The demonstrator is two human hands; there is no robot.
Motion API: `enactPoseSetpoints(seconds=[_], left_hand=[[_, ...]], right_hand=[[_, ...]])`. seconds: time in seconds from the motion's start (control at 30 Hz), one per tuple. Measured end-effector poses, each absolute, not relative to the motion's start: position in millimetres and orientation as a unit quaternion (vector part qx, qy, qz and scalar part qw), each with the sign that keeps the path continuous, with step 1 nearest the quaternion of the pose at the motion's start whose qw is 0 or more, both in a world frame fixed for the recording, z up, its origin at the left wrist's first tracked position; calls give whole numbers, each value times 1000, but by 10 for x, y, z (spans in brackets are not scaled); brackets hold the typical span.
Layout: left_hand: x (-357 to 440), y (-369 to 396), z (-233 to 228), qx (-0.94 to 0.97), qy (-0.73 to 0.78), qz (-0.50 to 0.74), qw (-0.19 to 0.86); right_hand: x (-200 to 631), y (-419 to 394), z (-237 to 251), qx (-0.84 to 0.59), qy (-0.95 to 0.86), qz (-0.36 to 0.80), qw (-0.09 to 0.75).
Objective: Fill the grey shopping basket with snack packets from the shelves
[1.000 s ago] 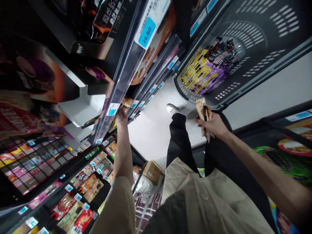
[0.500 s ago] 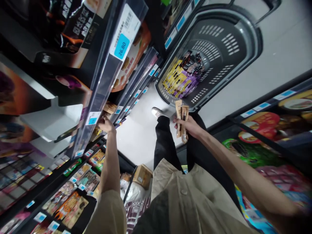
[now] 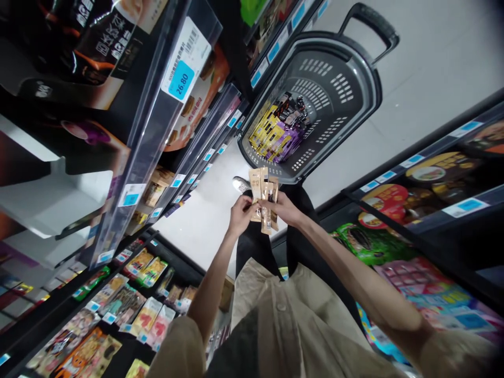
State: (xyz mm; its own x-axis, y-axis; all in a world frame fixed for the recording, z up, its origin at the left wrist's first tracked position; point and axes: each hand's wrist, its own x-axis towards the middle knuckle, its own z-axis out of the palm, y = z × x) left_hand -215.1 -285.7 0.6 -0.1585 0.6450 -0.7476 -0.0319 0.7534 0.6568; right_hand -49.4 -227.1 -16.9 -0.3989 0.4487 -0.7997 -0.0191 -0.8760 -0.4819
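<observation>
My two hands meet in front of me over a bunch of slim tan snack packets. My right hand grips the bunch from the right. My left hand pinches one packet at the left side of the bunch. Just beyond the packets stands a dark grey shopping basket on the floor, with yellow, purple and black packets lying in it. My shoe shows below the packets.
Shelves with price tags and boxed goods run along the left, with snack bags on the lower rows. Another shelf with colourful packs lines the right. Pale floor runs between them. A cardboard box sits low on the left.
My left hand has left the shelf on the left and come across to the packets in my right hand, bringing a packet. The view has swung, so the basket shows more fully.
</observation>
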Motion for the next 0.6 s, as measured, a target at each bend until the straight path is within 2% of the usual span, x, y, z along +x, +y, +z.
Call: enactPoseSetpoints(seconds=[0.2,0.37,0.47,0.6], left_hand=[[-2480,-2750,91,153,708,284,628],[-2692,-2878,203,105,696,305,641],[-3037,-3009,256,33,743,381,549],[-3720,-3052,355,-77,795,492,347]], right_hand=[[-483,-2333,-158,-448,-192,869,82],[-589,-2447,-96,-439,-192,874,81],[-604,-2462,-100,-466,-177,863,82],[-522,-2438,-173,-508,-174,840,81]])
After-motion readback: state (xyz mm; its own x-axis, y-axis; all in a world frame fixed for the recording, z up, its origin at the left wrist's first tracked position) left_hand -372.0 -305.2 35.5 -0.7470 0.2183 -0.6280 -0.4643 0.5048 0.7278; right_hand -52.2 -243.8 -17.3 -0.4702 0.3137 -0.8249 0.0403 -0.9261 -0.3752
